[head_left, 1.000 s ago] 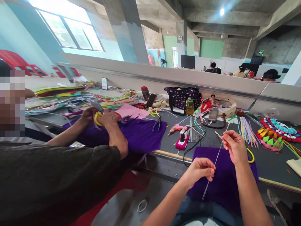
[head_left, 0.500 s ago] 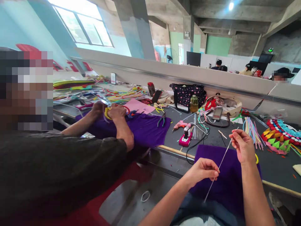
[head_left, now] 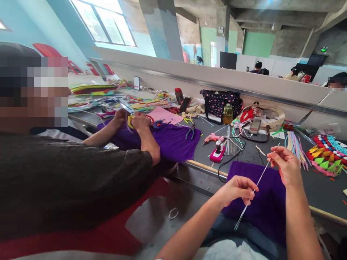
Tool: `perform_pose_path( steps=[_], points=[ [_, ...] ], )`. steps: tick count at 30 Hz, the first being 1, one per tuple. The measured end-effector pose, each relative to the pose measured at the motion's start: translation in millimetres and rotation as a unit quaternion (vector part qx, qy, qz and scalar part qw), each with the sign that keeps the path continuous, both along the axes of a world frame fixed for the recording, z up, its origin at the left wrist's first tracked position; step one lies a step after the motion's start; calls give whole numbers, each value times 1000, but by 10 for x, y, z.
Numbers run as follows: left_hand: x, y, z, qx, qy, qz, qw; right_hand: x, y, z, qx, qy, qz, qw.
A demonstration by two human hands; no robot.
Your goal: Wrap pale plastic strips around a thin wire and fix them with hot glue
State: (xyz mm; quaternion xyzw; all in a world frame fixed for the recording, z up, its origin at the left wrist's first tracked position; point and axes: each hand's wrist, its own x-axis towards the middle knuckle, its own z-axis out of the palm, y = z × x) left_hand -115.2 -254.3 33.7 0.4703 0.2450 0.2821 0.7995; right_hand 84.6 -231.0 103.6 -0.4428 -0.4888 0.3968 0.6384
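Note:
A slim bundle of thin, silvery wires (head_left: 261, 176) runs slantwise between my two hands. My left hand (head_left: 238, 191) pinches it near the middle between thumb and fingertips. Higher up, my right hand (head_left: 286, 164) grips the upper end, and a short tip pokes out above the fingers. Below my left hand the lower ends spread slightly apart, so more than one strand shows. Under both hands a purple cloth (head_left: 238, 171) drapes from the table edge over my lap.
At left a co-worker's hands (head_left: 139, 121) hold scissors (head_left: 127, 107) over another purple cloth (head_left: 179, 144). Pliers (head_left: 190, 132), a pink glue gun (head_left: 213, 138) and a power strip (head_left: 217, 155) with cords lie ahead. Pastel strips (head_left: 294, 148) and a colourful beaded piece (head_left: 326, 155) are at right.
The view has shifted a little, with the scene lower to the right. Both hands keep their pinch; the wires' lower ends now show as separate strands. The co-worker's hands stay around the scissors.

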Motion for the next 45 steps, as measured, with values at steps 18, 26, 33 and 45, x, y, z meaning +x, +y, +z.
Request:
perform_pose_path(
  steps=[18, 26, 33, 45],
  points=[
    [45, 49, -74, -10, -15, 28, 999, -106, -121, -326, -100, 44, 59, 992],
    [74, 6, -111, 57, 21, 89, 994, -110, -108, -331, -59, 26, -13, 998],
    [62, -63, -157, 219, 140, 176, 950, -165, -120, -340, -33, 3, -43, 999],
    [-31, -158, -21, 420, 283, 233, 830, -215, -132, -336, -17, -28, -76, 997]
  ],
)
